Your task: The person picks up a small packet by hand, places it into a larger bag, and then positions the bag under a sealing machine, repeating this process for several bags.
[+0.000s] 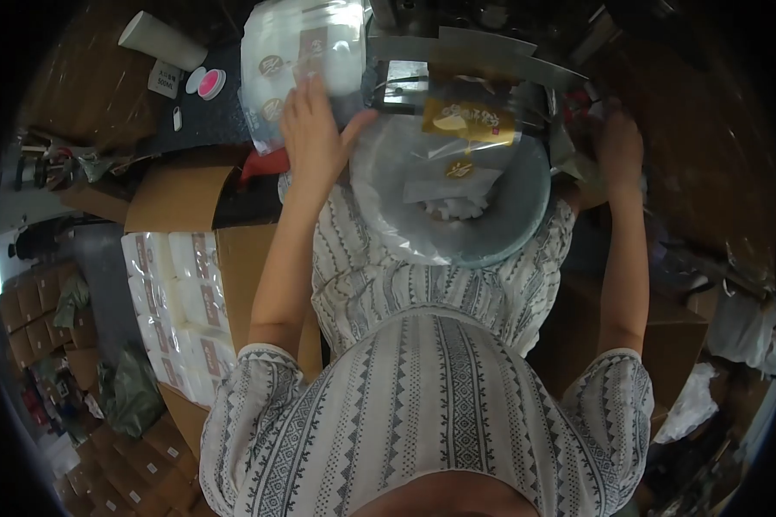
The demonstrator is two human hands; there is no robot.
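My left hand lies on a stack of white plastic-wrapped packets with brown printed logos, its fingers stretched out and the thumb apart. On my lap sits a pale blue basin with clear plastic film draped in it. A gold printed wrapper stretches across the basin's far side, below a metal machine part. My right hand reaches into shadow right of the machine, close to a small red item; its fingers are dim and blurred, so I cannot tell what they hold.
At left, an open cardboard box holds several white wrapped packs. A white cup, a small pink-centred tub and a label card are on the dark tabletop. Another cardboard box stands at right.
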